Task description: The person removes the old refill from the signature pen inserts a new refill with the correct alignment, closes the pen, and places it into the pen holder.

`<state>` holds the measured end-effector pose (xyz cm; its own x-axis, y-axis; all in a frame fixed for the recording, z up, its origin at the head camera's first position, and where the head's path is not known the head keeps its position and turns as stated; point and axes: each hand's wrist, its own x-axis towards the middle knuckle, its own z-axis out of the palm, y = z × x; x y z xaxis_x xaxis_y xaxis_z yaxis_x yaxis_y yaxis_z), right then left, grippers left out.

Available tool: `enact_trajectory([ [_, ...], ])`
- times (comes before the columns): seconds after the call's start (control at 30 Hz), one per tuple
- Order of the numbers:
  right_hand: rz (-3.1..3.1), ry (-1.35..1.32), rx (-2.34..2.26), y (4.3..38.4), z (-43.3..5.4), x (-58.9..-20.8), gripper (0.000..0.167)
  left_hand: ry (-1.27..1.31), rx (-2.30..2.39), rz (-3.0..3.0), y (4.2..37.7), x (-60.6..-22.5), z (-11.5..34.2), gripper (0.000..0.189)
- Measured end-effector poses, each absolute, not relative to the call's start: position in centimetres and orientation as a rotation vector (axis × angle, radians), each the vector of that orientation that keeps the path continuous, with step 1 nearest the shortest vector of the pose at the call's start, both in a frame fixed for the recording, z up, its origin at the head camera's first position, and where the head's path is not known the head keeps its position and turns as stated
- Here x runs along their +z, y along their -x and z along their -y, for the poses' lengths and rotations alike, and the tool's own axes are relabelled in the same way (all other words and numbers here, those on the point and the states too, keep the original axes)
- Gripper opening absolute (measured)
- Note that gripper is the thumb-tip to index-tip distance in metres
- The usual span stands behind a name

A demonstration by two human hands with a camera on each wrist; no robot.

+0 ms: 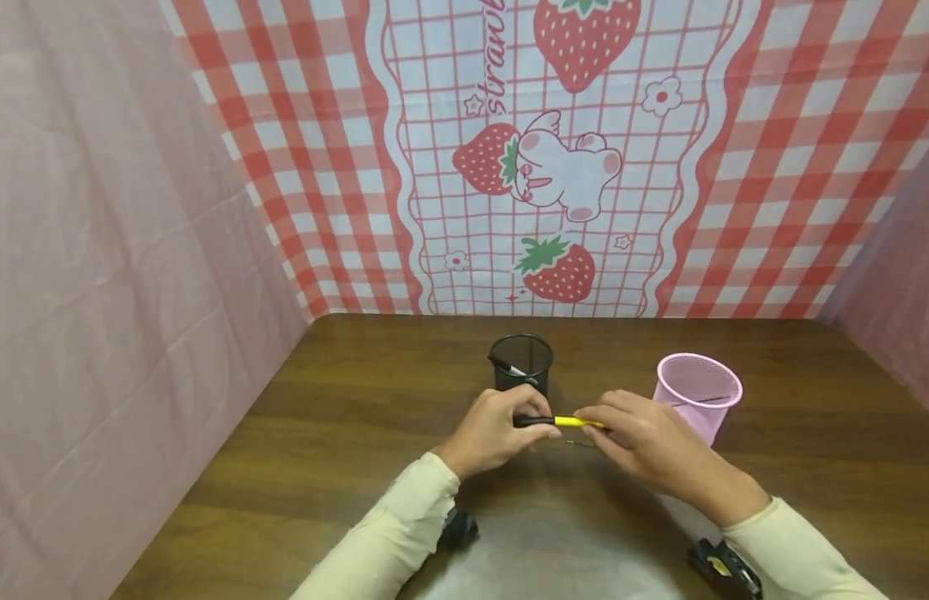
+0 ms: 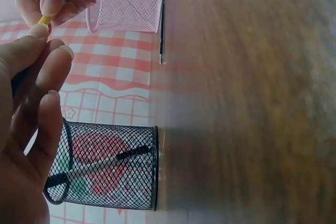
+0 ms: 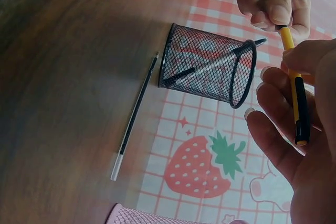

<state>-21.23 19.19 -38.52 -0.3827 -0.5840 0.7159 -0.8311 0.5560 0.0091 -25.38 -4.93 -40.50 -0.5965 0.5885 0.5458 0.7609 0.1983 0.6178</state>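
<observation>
We have both hands over the table (image 1: pixel 344 400), working on one yellow-and-black pen (image 1: pixel 567 422) held between them, in front of the black mesh cup (image 3: pixel 205 87) and left of the pink mesh cup (image 1: pixel 700 421). Left hand (image 1: pixel 501 425) pinches the black end between thumb and fingers; right hand (image 1: pixel 651 442) pinches the yellow barrel, clip end lying over the palm in the right wrist view. So both grips are on the same pen, and we see the black and yellow parts meeting end to end. Loose refill (image 3: pixel 134 117) lies on the table between the two cups, touched by neither hand. Progress, our call: partway. Pen is in hand, refill is outside it, so we judge that any joining of the two is not done; whether the pen parts are being tightened or loosened, we can't tell. Black cup already has a black-and-white pen (image 2: pixel 98 166) leaning in it; pink cup shows a thin dark stick (image 2: pixel 131 4), type unclear to us. Yellow-and-black pen is in neither cup.
</observation>
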Motion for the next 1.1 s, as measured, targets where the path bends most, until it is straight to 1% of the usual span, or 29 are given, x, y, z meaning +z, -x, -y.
enact_trajectory([
  [0.13, 2.109, -1.14, 0.475, 21.27, -19.25, -38.54, 0.04, 1.309, -1.283, 2.258, 25.36, -40.44, 4.98, 0.021],
  [0.23, 2.13, -1.158, 0.496, 21.29, -19.33, -38.57, 0.034, 1.309, -1.167, 2.237, 25.35, -40.41, 5.12, 0.023],
  [0.27, 2.136, -1.164, 0.498, 21.3, -19.35, -38.56, 0.028, 1.308, -1.119, 2.229, 25.36, -40.38, 5.16, 0.023],
  [0.37, 2.166, -1.164, 0.492, 21.34, -19.45, -38.64, 0.025, 1.308, -0.999, 2.207, 25.36, -40.3, 5.24, 0.025],
  [0.47, 2.183, -1.162, 0.512, 21.35, -19.41, -38.76, 0.012, 1.313, -0.953, 2.191, 25.33, -40.22, 5.22, 0.026],
  [0.53, 2.196, -1.15, 0.542, 21.3, -19.31, -38.86, 0.014, 1.316, -0.955, 2.185, 25.31, -40.21, 5.19, 0.026],
  [0.6, 2.2, -1.145, 0.577, 21.26, -19.16, -38.96, 0.026, 1.319, -0.958, 2.18, 25.29, -40.21, 5.16, 0.026],
  [0.63, 2.201, -1.141, 0.583, 21.23, -19.11, -39.01, 0.027, 1.32, -0.954, 2.176, 25.29, -40.21, 5.13, 0.025],
  [0.87, 2.19, -1.146, 0.557, 21.17, -19.18, -39.18, 0.021, 1.323, -0.759, 2.114, 25.38, -40.2, 5.04, 0.027],
  [1.0, 2.185, -1.179, 0.56, 21.27, -19.36, -39.16, 0.024, 1.341, -0.626, 2.056, 25.4, -40.04, 5.05, 0.028],
  [1.1, 2.18, -1.194, 0.558, 21.36, -19.49, -39.18, 0.026, 1.352, -0.653, 2.036, 25.44, -39.98, 5.04, 0.029],
])
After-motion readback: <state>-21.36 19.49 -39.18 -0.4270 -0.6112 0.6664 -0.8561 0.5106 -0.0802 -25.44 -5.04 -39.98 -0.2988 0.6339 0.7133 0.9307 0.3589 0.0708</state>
